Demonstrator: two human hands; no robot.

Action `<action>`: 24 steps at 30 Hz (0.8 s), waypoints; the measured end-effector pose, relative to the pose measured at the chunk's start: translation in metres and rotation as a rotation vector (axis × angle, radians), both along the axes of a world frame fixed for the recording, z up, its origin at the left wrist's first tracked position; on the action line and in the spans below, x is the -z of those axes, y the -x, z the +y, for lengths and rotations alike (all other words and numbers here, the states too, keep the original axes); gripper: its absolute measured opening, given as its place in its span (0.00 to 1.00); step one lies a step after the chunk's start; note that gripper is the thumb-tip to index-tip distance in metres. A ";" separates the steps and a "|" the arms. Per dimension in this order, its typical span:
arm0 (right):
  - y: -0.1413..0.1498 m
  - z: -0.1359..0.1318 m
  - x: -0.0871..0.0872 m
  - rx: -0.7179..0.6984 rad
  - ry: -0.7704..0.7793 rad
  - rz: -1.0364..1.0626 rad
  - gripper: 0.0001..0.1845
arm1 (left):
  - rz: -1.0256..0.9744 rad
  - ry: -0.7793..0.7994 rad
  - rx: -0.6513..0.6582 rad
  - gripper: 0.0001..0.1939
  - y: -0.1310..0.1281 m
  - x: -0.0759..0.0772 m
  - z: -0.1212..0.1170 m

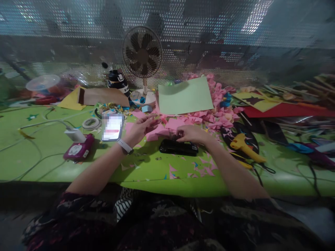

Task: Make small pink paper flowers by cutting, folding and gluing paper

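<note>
Centrally, your two hands meet the work at the middle of the green worktop [146, 174], where the pink paper [157, 133] lies between and around them. Your left hand [148, 126], with a pale band [125, 146] at the wrist, has its fingers extended and slightly apart over the paper; the grasp is loose, and whether the fingertips touch the paper cannot be told. Your right hand [188, 134] is curled, its fingers bent downward just behind the black case [178, 147]; whether it pinches a piece of paper or touches the case cannot be told. The case lies flat on the near side of the pink paper, with small pink scraps [172, 170] scattered nearer to you and to its right. Behind your hands, a pale green sheet [186, 97] rests against a heap of pink pieces [222, 120], and a fan [142, 55] stands upright behind and to its left. Left of your left hand lie a lit phone [113, 127], a roll of tape [91, 123] and a purple power socket [79, 149] with a white plug [75, 135]. Right of your right forearm rest a yellow tool [246, 149] and, farther back, a red sheet [285, 110].
</note>
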State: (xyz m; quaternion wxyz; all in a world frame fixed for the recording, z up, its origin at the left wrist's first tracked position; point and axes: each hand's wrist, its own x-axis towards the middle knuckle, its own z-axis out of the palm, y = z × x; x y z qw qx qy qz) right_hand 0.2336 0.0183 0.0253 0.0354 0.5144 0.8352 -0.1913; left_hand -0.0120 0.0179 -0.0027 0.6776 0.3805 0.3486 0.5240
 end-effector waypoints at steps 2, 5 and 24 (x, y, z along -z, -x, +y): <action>-0.005 0.002 -0.005 0.004 0.088 0.061 0.12 | 0.009 -0.014 0.032 0.09 -0.001 0.002 0.000; -0.016 0.005 -0.010 -0.013 0.124 0.150 0.14 | 0.081 -0.014 0.092 0.11 -0.003 0.006 0.000; 0.000 0.020 0.027 0.159 -0.285 -0.025 0.21 | 0.497 -0.236 0.086 0.12 -0.008 0.024 -0.002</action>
